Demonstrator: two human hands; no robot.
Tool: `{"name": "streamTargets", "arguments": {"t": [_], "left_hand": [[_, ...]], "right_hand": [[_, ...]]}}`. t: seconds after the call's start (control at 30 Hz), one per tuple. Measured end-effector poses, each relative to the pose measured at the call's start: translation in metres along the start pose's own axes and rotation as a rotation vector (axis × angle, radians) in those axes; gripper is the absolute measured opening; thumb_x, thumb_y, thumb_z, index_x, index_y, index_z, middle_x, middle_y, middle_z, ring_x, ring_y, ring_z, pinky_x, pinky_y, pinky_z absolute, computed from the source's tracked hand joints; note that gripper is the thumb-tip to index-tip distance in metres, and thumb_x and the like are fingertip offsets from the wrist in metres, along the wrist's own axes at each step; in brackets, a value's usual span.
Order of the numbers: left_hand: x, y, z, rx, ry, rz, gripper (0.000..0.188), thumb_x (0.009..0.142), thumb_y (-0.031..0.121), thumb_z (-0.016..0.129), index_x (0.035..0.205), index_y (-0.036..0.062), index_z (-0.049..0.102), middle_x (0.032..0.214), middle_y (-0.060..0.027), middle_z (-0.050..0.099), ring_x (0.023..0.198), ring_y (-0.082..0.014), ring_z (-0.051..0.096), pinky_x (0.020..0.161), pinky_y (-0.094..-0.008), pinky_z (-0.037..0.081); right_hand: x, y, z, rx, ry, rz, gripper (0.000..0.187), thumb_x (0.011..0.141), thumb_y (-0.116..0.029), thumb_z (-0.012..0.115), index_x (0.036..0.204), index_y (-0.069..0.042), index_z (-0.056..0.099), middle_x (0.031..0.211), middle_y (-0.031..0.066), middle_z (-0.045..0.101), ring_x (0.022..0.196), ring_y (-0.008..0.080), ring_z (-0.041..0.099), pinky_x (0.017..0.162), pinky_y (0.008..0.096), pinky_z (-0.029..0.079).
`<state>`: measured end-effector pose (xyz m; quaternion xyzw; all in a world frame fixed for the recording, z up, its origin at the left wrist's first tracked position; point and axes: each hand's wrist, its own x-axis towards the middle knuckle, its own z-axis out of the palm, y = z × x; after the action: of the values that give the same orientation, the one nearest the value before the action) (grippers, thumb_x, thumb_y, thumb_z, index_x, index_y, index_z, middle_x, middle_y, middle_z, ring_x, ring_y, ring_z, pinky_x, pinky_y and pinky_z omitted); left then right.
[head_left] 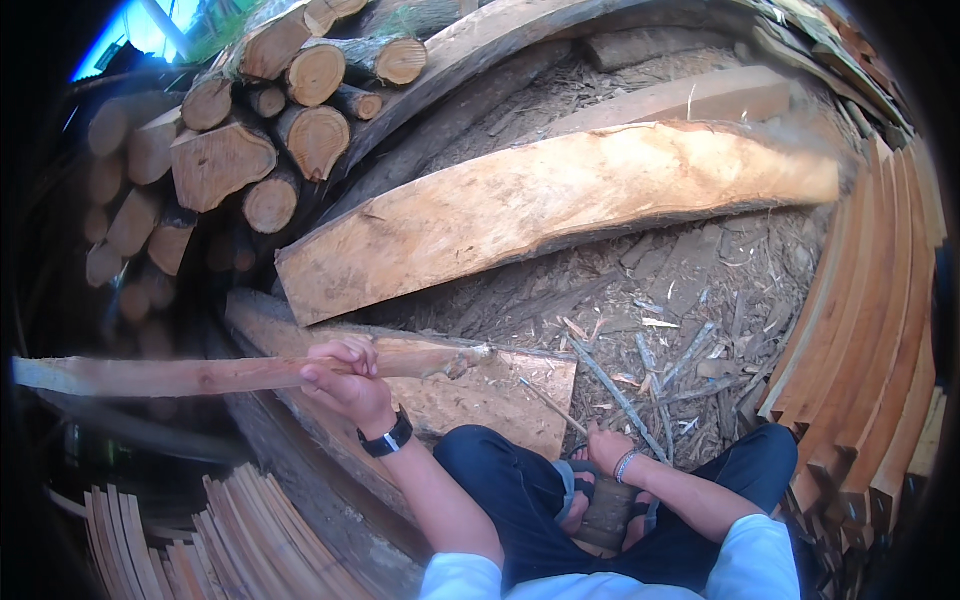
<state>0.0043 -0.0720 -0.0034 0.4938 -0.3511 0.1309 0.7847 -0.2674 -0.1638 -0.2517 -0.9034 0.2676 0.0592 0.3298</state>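
Observation:
My left hand (348, 388), with a dark band on its wrist, is closed around a long narrow wooden strip (200, 376). The strip lies roughly level, stretching from the far left edge to a rough, knotty end right of the hand. Between my knees, my right hand (608, 450) grips a thin, stick-like tool (550, 404) that points up and to the left. Its exact kind does not show. Beneath the strip lies a broad wooden board (480, 385), its surface scattered with small chips. A short round wooden block (606, 512) sits between my feet, below my right hand.
A thick curved slab (560, 205) spans the ground ahead. Cut logs (316, 75) are piled at the upper left. Stacked planks (865, 330) line the right side, with more strips (260, 530) at the lower left. Bark and sticks (625, 395) litter the ground.

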Motion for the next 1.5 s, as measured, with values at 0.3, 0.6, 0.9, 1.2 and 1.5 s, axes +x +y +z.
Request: {"name": "streamTargets", "arguments": {"t": [0.3,0.6,0.9,1.2,1.5], "left_hand": [[0.001,0.001,-0.003,-0.002,-0.049,0.022,0.060,0.092,0.063,0.038,0.067,0.0079,0.041,0.051,-0.0003,0.033,0.043,-0.0095,0.032,0.042,-0.0218,0.028],[-0.002,0.003,0.000,0.049,0.026,0.030,0.060,0.092,0.063,0.036,0.068,0.0078,0.041,0.052,-0.0006,0.034,0.043,-0.0095,0.033,0.042,-0.0221,0.028],[0.001,0.001,0.002,0.009,-0.028,0.016,0.060,0.093,0.061,0.037,0.068,0.0064,0.042,0.054,-0.0021,0.037,0.043,-0.0103,0.035,0.042,-0.0223,0.029],[0.001,0.002,0.005,0.013,-0.060,0.034,0.060,0.094,0.060,0.036,0.069,0.0057,0.042,0.055,-0.0024,0.038,0.043,-0.0101,0.035,0.041,-0.0221,0.029],[0.003,0.003,-0.007,0.038,-0.053,0.055,0.059,0.094,0.060,0.036,0.069,0.0069,0.041,0.053,-0.0011,0.035,0.043,-0.0095,0.034,0.041,-0.0222,0.028]], "right_hand": [[-0.002,-0.017,-0.019,0.143,-0.065,-0.067,0.029,0.094,-0.019,0.045,0.085,0.007,0.055,0.066,0.0233,0.063,0.064,0.0376,0.066,0.060,0.0463,0.054],[0.008,-0.004,-0.009,0.075,-0.031,-0.042,0.028,0.094,-0.023,0.046,0.088,0.003,0.055,0.073,0.0255,0.064,0.065,0.0390,0.065,0.063,0.0490,0.054],[0.012,-0.016,-0.035,0.327,-0.242,0.150,0.029,0.093,-0.023,0.048,0.094,0.005,0.049,0.072,0.0292,0.062,0.070,0.0463,0.062,0.067,0.0520,0.052],[0.008,-0.006,-0.008,0.124,-0.038,-0.056,0.028,0.093,-0.022,0.048,0.095,0.006,0.049,0.071,0.0303,0.061,0.068,0.0475,0.062,0.065,0.0531,0.051],[-0.005,-0.056,-0.074,0.195,0.102,-0.028,0.026,0.092,-0.021,0.049,0.093,0.004,0.046,0.068,0.0295,0.061,0.067,0.0480,0.062,0.061,0.0531,0.052]]}}
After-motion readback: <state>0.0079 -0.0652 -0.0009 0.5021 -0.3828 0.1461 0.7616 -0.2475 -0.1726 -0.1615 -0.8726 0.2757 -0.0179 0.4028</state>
